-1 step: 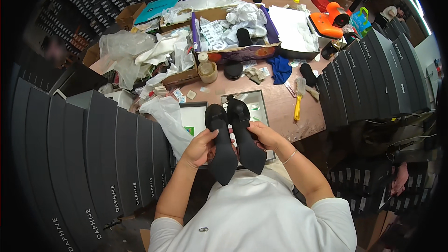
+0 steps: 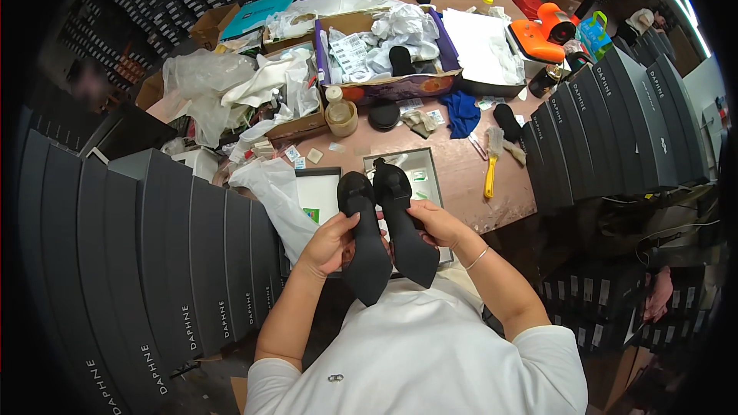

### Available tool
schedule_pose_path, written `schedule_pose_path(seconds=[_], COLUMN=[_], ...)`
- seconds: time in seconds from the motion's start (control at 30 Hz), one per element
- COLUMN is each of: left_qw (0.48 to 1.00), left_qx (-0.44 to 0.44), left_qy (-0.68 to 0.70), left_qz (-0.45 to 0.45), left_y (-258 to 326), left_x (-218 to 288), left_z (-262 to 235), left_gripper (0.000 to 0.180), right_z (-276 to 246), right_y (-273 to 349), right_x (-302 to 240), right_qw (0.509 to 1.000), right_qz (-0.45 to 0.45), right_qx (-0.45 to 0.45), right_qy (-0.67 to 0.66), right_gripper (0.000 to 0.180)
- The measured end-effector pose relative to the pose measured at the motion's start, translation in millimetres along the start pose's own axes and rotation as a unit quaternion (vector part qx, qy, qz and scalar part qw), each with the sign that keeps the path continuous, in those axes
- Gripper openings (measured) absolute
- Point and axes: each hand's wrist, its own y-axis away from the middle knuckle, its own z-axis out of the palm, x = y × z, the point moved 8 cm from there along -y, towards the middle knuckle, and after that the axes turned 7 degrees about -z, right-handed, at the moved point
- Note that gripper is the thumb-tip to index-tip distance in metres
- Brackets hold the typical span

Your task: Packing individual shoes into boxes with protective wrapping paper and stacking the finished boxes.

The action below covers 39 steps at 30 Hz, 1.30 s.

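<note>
My left hand (image 2: pixel 329 243) is closed around the side of a black pointed-toe heeled shoe (image 2: pixel 366 255). In my right hand (image 2: pixel 435 225) is its matching black shoe (image 2: pixel 410 240), gripped the same way. Both are held side by side, soles up, toes toward my body and heels away from me. Most of my fingers are hidden beneath the shoes. Under them sits an open shoe box (image 2: pixel 438 194) with a grey rim, partly covered by the shoes and my hands. To its left lies a white-lined tray or lid (image 2: pixel 320 187) with a small green packet (image 2: pixel 311 214).
Stacked dark shoe boxes rise at left (image 2: pixel 165 253) and right (image 2: pixel 592 131). Along the table stand a purple carton (image 2: pixel 384 91) of crumpled paper, a small bottle (image 2: pixel 338 111), a black round tin (image 2: pixel 384 116), a blue cloth (image 2: pixel 462 115), a yellow-handled brush (image 2: pixel 490 173) and an orange tool (image 2: pixel 540 34).
</note>
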Motion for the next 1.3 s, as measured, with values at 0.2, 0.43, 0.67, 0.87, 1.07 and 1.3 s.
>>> schedule_pose_path(seconds=[0.2, 0.43, 0.67, 0.87, 1.07, 1.3], left_qw=[0.999, 0.999, 0.999, 0.624, 0.997, 0.998], left_qx=[0.023, 0.000, 0.040, 0.328, 0.021, -0.015], left_qy=[0.036, 0.048, -0.011, -0.708, -0.023, 0.038], left_qz=[0.003, -0.009, 0.030, 0.039, 0.069, 0.057], left_y=[-9.8, -8.5, -0.9, 35.7, -31.3, -69.4], left_x=[-8.7, -7.8, 4.2, 69.8, -38.9, -49.5], left_z=[-11.5, -3.0, -19.2, -79.8, -18.8, 10.1], left_gripper=[0.038, 0.037, 0.036, 0.045, 0.072, 0.076], right_z=[-6.7, -13.7, -12.8, -11.8, 6.1, -46.7], right_y=[-2.2, -9.9, -12.1, -15.7, -35.5, 12.9], right_x=[5.9, 19.1, 19.4, 2.5, 45.7, -24.8], right_qw=[1.000, 0.998, 0.999, 0.996, 0.999, 0.957], right_qz=[0.025, 0.023, 0.031, -0.035, -0.004, -0.096], right_qx=[0.004, 0.033, 0.023, 0.055, -0.006, 0.089], right_qy=[-0.009, -0.043, -0.016, -0.065, 0.050, 0.261], right_gripper=[0.044, 0.045, 0.042, 0.030, 0.040, 0.036])
